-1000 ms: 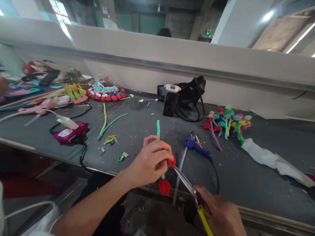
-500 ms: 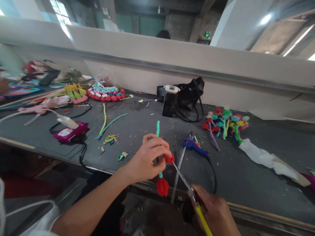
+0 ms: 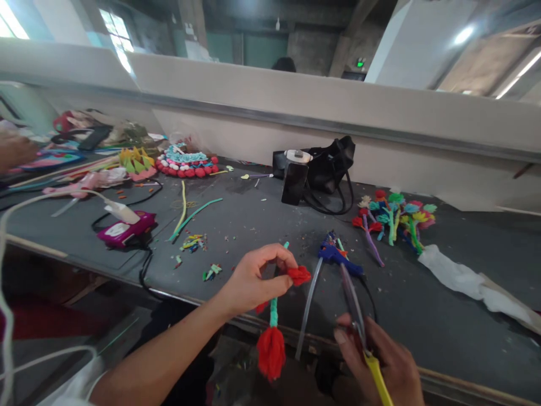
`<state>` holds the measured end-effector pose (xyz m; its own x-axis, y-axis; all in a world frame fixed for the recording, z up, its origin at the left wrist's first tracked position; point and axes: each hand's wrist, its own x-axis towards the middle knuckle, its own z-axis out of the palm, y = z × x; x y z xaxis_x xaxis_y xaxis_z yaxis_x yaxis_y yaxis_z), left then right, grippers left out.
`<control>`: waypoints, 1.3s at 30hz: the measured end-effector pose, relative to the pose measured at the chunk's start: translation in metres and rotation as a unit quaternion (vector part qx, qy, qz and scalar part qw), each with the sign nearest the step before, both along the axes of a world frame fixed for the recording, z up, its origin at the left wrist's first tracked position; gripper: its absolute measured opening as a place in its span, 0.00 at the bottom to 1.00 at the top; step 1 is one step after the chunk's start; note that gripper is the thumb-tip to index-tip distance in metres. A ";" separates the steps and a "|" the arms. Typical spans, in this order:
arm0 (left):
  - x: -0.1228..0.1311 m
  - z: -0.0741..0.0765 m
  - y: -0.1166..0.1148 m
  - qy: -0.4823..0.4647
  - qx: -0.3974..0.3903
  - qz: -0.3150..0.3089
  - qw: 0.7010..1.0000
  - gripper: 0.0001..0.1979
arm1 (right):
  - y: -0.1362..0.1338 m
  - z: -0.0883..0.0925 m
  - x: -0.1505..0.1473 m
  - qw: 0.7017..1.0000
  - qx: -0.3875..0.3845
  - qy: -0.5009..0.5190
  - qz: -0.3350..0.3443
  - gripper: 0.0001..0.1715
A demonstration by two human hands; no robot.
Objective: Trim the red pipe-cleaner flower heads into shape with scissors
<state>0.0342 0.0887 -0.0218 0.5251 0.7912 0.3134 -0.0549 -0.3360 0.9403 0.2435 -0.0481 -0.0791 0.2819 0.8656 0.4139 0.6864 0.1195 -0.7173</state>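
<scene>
My left hand pinches a red pipe-cleaner flower between thumb and fingers. A green fuzzy stem passes behind that hand, with a larger red bloom hanging at its lower end, past the table edge. Another bit of red shows just under the palm. My right hand grips scissors with yellow handles, their blades pointing up and away from the flower. Just beyond the blade tips lies a blue glue gun with a clear glue stick sticking out toward me.
Colourful pipe-cleaner flowers lie at the right, by a white wrapped bundle. A black bag and dark phone stand at the back. Left are a purple power strip, coloured scraps and another person's hand.
The scissors have drawn back to the right, off the red flower. The green stem and its hanging bloom have come lower and nearer. Another person's hand shows more at the left.
</scene>
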 end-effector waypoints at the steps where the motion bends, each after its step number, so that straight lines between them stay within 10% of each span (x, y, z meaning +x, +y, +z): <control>1: 0.002 -0.001 -0.002 0.003 0.009 -0.002 1.000 0.05 | 0.001 0.004 -0.003 1.000 0.002 0.017 -0.016 0.13; 7: 0.012 -0.007 -0.011 0.037 0.151 0.015 0.988 0.07 | 0.017 0.029 -0.019 0.995 0.011 0.095 -0.034 0.14; 13: 0.016 -0.009 -0.016 0.030 0.199 0.036 0.979 0.06 | 0.032 0.039 -0.028 0.997 0.067 -0.040 -0.007 0.09; 28: 0.016 -0.008 -0.018 -0.097 -0.172 -0.014 0.980 0.09 | 0.032 0.038 -0.003 0.988 0.054 -0.052 -0.134 0.17; 39: 0.018 -0.012 -0.020 -0.196 -0.282 -0.071 0.937 0.10 | 0.026 0.036 -0.026 0.999 0.030 -0.006 -0.035 0.13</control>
<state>0.0518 0.0691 -0.0339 0.5702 0.8196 0.0567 -0.4386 0.2453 0.8646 0.2172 -0.0223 -0.0431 0.3364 0.8173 0.4679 0.7028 0.1129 -0.7024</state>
